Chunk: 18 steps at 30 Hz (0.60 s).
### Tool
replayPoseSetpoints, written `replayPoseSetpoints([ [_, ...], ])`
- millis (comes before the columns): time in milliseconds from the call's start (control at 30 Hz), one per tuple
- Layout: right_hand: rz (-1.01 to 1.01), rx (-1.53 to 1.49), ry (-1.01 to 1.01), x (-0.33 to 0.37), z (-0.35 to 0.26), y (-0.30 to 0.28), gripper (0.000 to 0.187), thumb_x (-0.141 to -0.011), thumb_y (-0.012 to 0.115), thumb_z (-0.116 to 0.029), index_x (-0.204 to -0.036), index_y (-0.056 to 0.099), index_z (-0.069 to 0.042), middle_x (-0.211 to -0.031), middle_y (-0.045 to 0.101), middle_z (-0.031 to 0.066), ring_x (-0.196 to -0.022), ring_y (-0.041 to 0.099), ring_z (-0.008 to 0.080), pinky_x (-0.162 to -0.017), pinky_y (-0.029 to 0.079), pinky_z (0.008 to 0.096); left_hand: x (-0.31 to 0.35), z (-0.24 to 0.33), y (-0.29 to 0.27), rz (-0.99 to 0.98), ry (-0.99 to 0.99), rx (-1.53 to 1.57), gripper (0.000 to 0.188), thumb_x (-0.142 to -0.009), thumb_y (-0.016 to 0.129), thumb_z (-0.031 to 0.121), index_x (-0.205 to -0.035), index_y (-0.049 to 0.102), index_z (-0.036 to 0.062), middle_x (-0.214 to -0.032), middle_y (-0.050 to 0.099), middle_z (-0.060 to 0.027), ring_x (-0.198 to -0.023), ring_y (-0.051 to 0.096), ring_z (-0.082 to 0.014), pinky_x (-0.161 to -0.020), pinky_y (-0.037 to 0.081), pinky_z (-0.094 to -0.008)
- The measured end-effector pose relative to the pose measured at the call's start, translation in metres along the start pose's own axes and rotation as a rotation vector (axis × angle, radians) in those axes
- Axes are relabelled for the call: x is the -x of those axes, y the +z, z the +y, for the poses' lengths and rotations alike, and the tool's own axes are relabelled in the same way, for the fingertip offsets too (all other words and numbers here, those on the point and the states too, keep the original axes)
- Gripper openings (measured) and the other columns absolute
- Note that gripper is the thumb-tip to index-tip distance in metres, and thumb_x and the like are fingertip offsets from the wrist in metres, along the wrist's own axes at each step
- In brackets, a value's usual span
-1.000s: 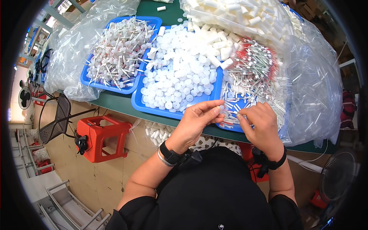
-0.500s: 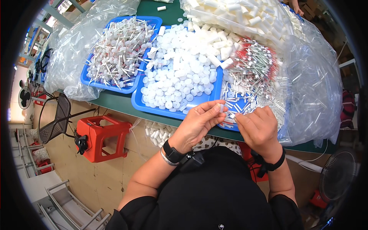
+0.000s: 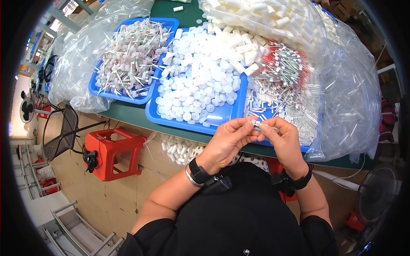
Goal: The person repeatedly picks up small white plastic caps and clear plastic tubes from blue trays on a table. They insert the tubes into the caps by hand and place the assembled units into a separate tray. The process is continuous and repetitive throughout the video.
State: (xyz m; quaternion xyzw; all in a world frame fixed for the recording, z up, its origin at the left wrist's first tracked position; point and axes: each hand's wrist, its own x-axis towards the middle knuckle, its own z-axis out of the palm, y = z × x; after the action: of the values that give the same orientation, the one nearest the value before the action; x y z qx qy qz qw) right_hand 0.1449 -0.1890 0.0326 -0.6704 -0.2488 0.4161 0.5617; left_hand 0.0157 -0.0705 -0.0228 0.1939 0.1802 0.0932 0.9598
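My left hand (image 3: 232,138) pinches a small translucent white disc (image 3: 253,122) between thumb and fingers. Its fingertips meet those of my right hand (image 3: 282,143), which is closed on a thin white stick, mostly hidden by the fingers. Both hands are over the near edge of the right blue tray (image 3: 304,149), where loose thin white sticks (image 3: 279,102) and a heap of red-and-silver pins (image 3: 285,64) lie. Beside it, the middle blue tray (image 3: 221,114) is full of discs (image 3: 194,91). The left blue tray (image 3: 92,87) bears a pile of sticks with discs on them (image 3: 128,57).
Clear plastic bags flank the trays, left (image 3: 81,68) and right (image 3: 348,98). A large bag of white foam-like cylinders (image 3: 273,15) stands behind them on the green table (image 3: 164,128). Below are a red stool (image 3: 113,155), a black chair (image 3: 68,130) and a fan (image 3: 376,194).
My right hand has moved left and my left hand slightly right, so their fingertips now meet. The disc and the stick have been brought together between them.
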Motion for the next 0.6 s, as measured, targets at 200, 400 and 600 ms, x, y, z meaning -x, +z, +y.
replayPoseSetpoints([
  [200, 0.056, -0.019, -0.021, 0.004, 0.007, 0.007, 0.019, -0.098, 0.06, -0.014, -0.098, 0.065, 0.004, -0.082, 0.067, 0.0067, -0.076, 0.062, 0.0083, -0.073, 0.05, 0.0232, -0.004, -0.011, -0.002, 0.023, 0.042, -0.004, 0.032, -0.096, 0.064, 0.016, -0.123, 0.06, -0.0009, -0.094, 0.066, -0.0052, -0.086, 0.064, -0.0128, -0.079, 0.054, -0.0251],
  [400, -0.062, 0.082, 0.059, -0.008, 0.005, -0.005, 0.026, -0.1, 0.058, -0.022, -0.097, 0.067, 0.002, -0.086, 0.068, 0.0065, -0.071, 0.057, 0.0071, -0.066, 0.047, 0.0228, -0.005, -0.003, 0.004, 0.075, 0.068, -0.04, 0.03, -0.098, 0.061, 0.018, -0.123, 0.06, 0.0013, -0.095, 0.066, -0.0035, -0.084, 0.062, -0.0105, -0.076, 0.053, -0.0236],
  [600, 0.046, 0.82, -0.531, -0.028, 0.012, -0.031, 0.018, -0.092, 0.06, -0.016, -0.09, 0.069, 0.0, -0.083, 0.068, 0.0067, -0.072, 0.061, 0.0177, -0.066, 0.048, 0.0308, 0.0, 0.018, 0.002, 0.219, 0.163, -0.081, 0.035, -0.098, 0.062, 0.024, -0.126, 0.057, 0.0032, -0.106, 0.067, -0.0065, -0.091, 0.065, -0.0126, -0.079, 0.054, -0.0246],
])
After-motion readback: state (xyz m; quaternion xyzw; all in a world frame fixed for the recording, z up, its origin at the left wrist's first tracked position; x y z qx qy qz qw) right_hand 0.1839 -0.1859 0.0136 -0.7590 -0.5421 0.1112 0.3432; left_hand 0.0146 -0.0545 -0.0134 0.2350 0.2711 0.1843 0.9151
